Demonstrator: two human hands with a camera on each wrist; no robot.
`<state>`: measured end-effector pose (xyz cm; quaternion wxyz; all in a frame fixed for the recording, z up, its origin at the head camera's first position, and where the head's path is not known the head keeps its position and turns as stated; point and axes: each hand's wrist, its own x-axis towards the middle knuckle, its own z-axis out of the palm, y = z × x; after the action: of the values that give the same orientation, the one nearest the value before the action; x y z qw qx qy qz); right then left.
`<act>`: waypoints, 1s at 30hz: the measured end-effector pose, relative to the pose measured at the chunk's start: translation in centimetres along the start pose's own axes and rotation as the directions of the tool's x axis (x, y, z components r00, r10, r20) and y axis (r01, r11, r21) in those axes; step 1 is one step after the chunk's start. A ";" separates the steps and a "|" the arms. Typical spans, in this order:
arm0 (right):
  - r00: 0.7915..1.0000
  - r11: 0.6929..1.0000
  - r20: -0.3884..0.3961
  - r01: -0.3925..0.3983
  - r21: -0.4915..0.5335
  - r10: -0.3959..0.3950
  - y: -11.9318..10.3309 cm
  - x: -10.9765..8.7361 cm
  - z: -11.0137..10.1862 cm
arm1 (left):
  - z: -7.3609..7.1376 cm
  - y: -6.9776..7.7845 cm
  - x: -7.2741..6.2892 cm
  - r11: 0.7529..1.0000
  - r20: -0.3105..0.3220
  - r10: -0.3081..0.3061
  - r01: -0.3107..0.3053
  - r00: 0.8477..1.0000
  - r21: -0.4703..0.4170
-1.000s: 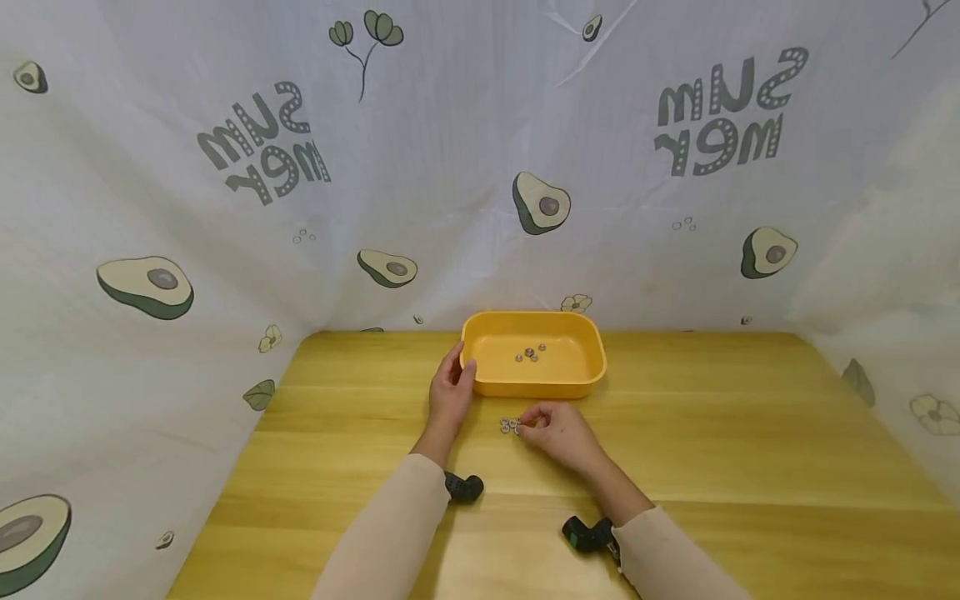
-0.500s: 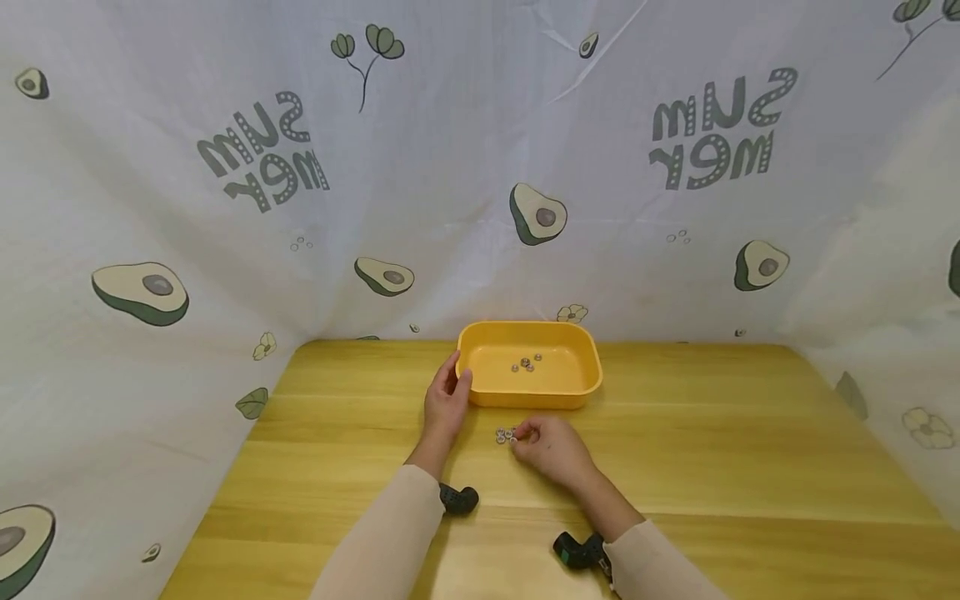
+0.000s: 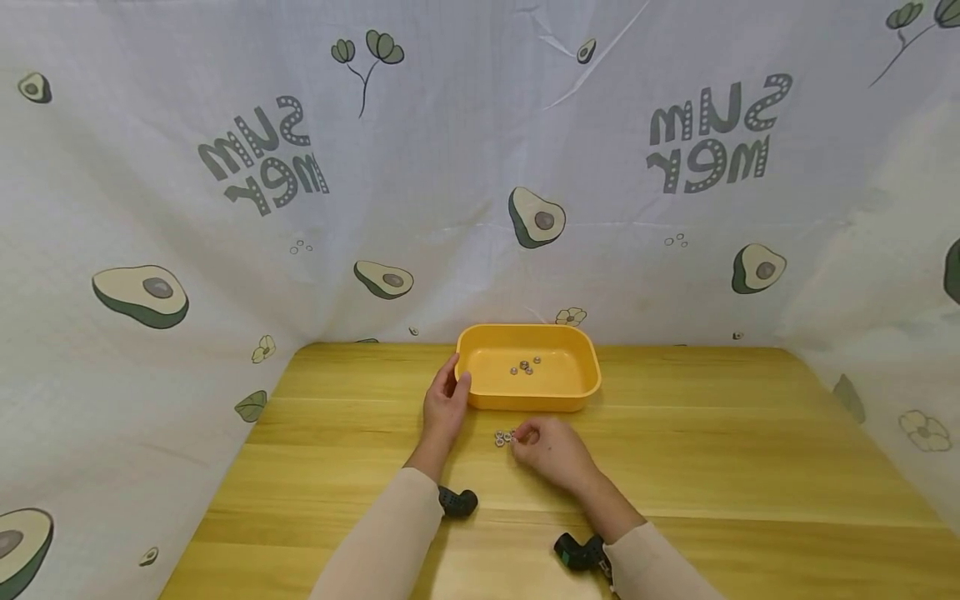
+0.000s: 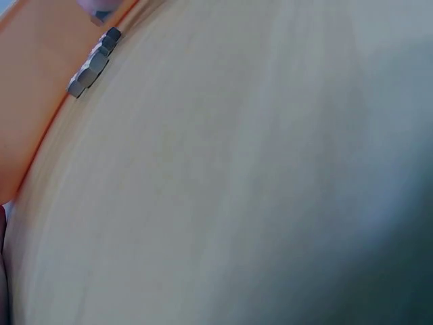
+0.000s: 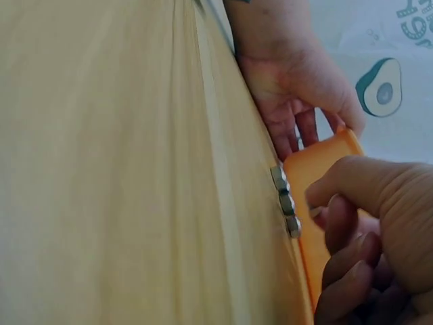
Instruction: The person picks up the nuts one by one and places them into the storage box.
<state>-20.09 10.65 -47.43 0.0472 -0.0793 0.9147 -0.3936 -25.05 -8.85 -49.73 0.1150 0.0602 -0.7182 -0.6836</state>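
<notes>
A yellow tray (image 3: 528, 402) stands at the back of the table, with several small metal nuts (image 3: 525, 366) lying on its floor. My left hand (image 3: 445, 408) grips the tray's left end, thumb at the near corner and fingers along the side. In front of the tray, more nuts (image 3: 500, 439) lie in a tight cluster, also seen as a row of nuts (image 5: 287, 203) in the right wrist view. Right beside this cluster my right hand (image 3: 555, 450) pinches a nut (image 5: 314, 212) between thumb and index finger, mostly covered by the fingertips.
The wooden table (image 3: 712, 450) reaches back to a white patterned curtain (image 3: 450, 167) close behind the tray. Black wrist cameras (image 3: 459, 502) sit at both wrists. Bare wood extends on either side of the tray.
The head view has tilted up a little, so everything sits lower in it. Both hands stay in place, the left at the tray and the right by the nut cluster, with only slight finger movement.
</notes>
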 end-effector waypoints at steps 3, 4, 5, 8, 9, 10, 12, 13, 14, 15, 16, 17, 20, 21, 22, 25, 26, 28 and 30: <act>1.000 1.000 -0.016 -0.005 0.019 0.006 -0.3 0.2 -0.7 | 0.0 0.1 0.0 1.000 0.002 -0.009 0.009 1.000 -0.004; 1.000 1.000 -0.020 -0.011 0.028 0.011 -0.6 0.2 -1.0 | 0.0 0.2 0.0 1.000 0.005 -0.011 0.011 1.000 -0.006; 1.000 0.999 -0.024 -0.016 0.037 0.017 -0.7 0.2 -1.3 | 0.0 0.2 0.0 1.000 0.006 -0.014 0.014 1.000 -0.005; 0.999 0.999 -0.041 -0.010 0.051 0.012 -1.3 0.6 -2.3 | -0.1 0.3 0.0 1.000 0.013 -0.008 0.008 1.000 -0.002; 0.999 0.999 -0.046 -0.004 0.052 0.007 -1.6 0.7 -2.6 | -0.1 0.3 0.0 1.000 0.015 -0.002 0.002 1.000 0.000; 0.999 0.999 -0.051 0.005 0.049 -0.003 -1.8 0.9 -2.9 | -0.1 0.3 0.0 1.000 0.016 0.001 -0.001 1.000 0.003; 0.998 0.999 -0.058 0.027 0.036 -0.025 -2.1 1.5 -3.6 | -0.1 0.2 0.0 1.000 0.018 0.004 -0.004 1.000 0.002; 0.998 0.999 -0.060 0.031 0.028 -0.029 -2.3 1.8 -4.0 | -0.1 0.2 0.0 1.000 0.018 0.005 -0.005 1.000 0.003; 0.998 0.999 -0.060 0.035 0.018 -0.034 -2.5 2.1 -4.3 | -0.1 0.1 0.0 1.000 0.017 0.005 -0.005 1.000 0.003; 0.997 0.999 -0.062 0.036 0.009 -0.036 -2.7 2.4 -4.6 | -0.1 0.1 0.1 1.000 0.017 0.000 0.000 1.000 0.002; 0.998 0.999 -0.061 0.035 0.002 -0.035 -2.8 2.8 -5.0 | -0.1 0.1 0.1 1.000 0.016 0.000 0.000 1.000 0.005; 0.997 0.999 -0.060 0.038 -0.005 -0.038 -3.0 3.3 -5.2 | 0.0 0.0 0.2 1.000 0.015 0.001 -0.001 1.000 0.004; 0.998 0.999 -0.052 0.044 -0.019 -0.045 -3.2 4.7 -5.9 | 0.0 -0.1 0.2 1.000 0.010 0.012 -0.013 1.000 0.009; 0.998 0.998 -0.047 0.051 -0.022 -0.052 -3.1 5.2 -6.0 | 0.0 -0.1 0.2 1.000 0.008 0.013 -0.013 1.000 0.007; 0.998 0.998 -0.039 0.056 -0.026 -0.057 -3.1 5.8 -6.1 | 0.0 -0.1 0.2 1.000 0.007 0.014 -0.014 1.000 0.005; 0.997 0.997 -0.021 0.072 -0.041 -0.073 -2.7 7.4 -6.2 | 0.0 -0.2 0.2 1.000 0.006 0.011 -0.011 1.000 -0.011; 0.997 0.996 -0.017 0.079 -0.043 -0.080 -2.6 8.0 -6.2 | 0.0 -0.2 0.2 1.000 0.005 0.014 -0.014 1.000 -0.014; 0.997 0.996 -0.008 0.082 -0.040 -0.083 -2.4 9.1 -6.1 | 0.0 -0.3 0.2 1.000 0.005 0.020 -0.020 1.000 -0.018; 0.997 0.997 0.008 0.081 -0.020 -0.081 -2.2 10.1 -5.9 | 0.0 -0.3 0.2 1.000 0.002 0.025 -0.025 1.000 -0.014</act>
<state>-30.71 11.51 -41.99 0.0337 -0.1181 0.9145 -0.3855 -25.27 -8.95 -50.04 0.1234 0.0497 -0.7143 -0.6871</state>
